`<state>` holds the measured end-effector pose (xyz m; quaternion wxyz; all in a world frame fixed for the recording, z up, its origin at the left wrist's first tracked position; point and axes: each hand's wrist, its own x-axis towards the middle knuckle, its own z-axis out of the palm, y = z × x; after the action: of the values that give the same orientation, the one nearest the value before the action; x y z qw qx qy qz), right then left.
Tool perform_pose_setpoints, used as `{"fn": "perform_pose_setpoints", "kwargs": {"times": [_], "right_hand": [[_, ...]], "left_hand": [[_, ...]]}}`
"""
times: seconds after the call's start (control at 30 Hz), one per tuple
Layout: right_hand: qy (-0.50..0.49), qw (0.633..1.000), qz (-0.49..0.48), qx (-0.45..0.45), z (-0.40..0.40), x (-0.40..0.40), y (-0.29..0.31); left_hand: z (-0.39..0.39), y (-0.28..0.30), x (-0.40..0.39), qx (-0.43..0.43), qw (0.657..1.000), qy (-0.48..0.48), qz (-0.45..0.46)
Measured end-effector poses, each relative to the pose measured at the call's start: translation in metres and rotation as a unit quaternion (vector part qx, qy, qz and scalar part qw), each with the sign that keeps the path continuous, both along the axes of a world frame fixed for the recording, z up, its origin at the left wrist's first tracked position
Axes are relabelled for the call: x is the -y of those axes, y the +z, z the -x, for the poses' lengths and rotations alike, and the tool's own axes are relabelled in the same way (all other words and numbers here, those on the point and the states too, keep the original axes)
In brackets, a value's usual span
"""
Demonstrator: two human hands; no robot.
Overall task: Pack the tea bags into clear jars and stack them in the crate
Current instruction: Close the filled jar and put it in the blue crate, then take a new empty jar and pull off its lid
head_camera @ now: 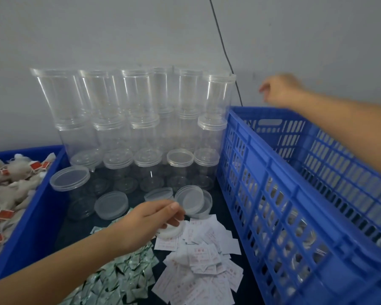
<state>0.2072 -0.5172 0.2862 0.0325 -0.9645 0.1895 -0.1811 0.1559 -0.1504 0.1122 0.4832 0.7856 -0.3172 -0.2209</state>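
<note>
Clear plastic jars (141, 119) stand stacked in rows against the wall. Loose clear lids (111, 204) lie on the dark table in front of them. My left hand (150, 219) reaches over the paper labels and pinches a clear lid (171, 231) at its rim. My right hand (277, 90) hovers above the far rim of the blue slotted crate (273, 194), fingers loosely curled and holding nothing. Jars show dimly through the crate wall. Tea bags (11, 183) with red tags fill a blue bin (37, 205) at the left.
White paper labels (198, 260) with red print lie scattered in front of the lids. A heap of small green-white sachets (119, 276) sits at the near edge. A black cable (224, 51) runs down the grey wall behind the crate.
</note>
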Motion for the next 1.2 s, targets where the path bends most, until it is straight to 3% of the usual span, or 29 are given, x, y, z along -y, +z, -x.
{"fn": "perform_pose_setpoints", "kwargs": {"times": [0.07,0.17,0.33,0.4,0.53,0.63,0.8,1.03,1.2], "right_hand": [[0.066,0.988,-0.044,0.135,0.007,-0.039,0.033],[0.166,0.964,-0.063,0.198,0.017,-0.11,0.059],[0.296,0.938,-0.074,0.168,0.013,-0.216,0.05],[0.337,0.925,-0.099,0.145,0.008,-0.253,0.034],[0.414,0.89,-0.173,0.078,-0.009,-0.321,-0.025],[0.41,0.897,-0.168,0.002,-0.031,-0.363,-0.08],[0.328,0.922,-0.137,-0.154,-0.073,-0.39,-0.152],[0.26,0.937,-0.187,-0.136,-0.102,-0.401,-0.181],[0.257,0.943,-0.16,-0.139,-0.11,-0.407,-0.189]], "left_hand": [[0.003,0.0,-0.006,0.004,1.0,0.008,0.005],[0.005,-0.002,-0.024,0.014,1.0,0.026,0.001],[0.005,-0.005,-0.067,0.035,0.996,0.081,-0.035],[0.005,-0.004,-0.088,0.087,0.987,0.104,-0.082],[0.003,-0.007,-0.129,0.301,0.904,0.084,-0.291],[-0.001,-0.014,-0.147,0.315,0.889,0.104,-0.316],[-0.013,-0.022,-0.16,0.238,0.927,0.176,-0.23],[-0.018,-0.027,-0.162,0.27,0.915,0.181,-0.239],[-0.019,-0.027,-0.16,0.28,0.913,0.186,-0.23]]}}
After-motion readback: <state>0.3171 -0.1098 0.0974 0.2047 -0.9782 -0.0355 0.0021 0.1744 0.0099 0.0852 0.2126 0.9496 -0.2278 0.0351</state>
